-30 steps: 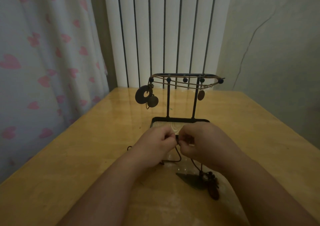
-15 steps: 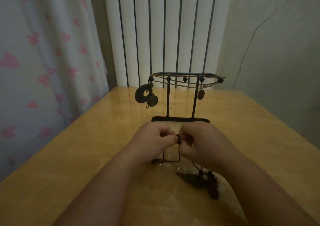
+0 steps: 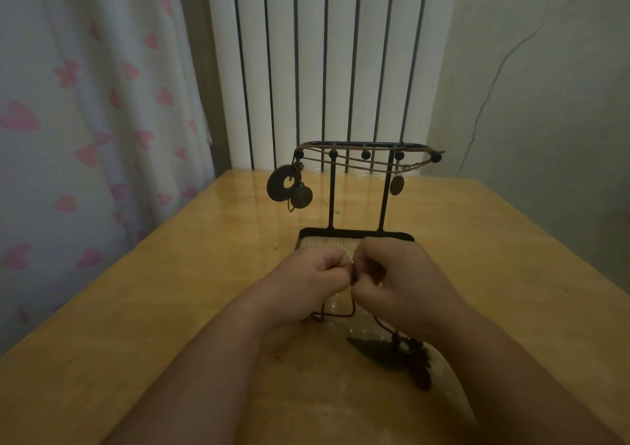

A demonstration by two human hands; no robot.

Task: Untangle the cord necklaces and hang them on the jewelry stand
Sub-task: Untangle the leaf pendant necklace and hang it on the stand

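Barely moved: both my hands, left (image 3: 315, 279) and right (image 3: 397, 279), still pinch the dark cord (image 3: 354, 303); stand (image 3: 358, 185) holds some, this one's left.

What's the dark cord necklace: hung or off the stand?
Off. Left hand and right hand pinch the dark cord; pendants lie on the wooden table, before the black metal stand.

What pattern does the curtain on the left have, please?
The curtain is white with pink heart-like shapes; the head view shows it.
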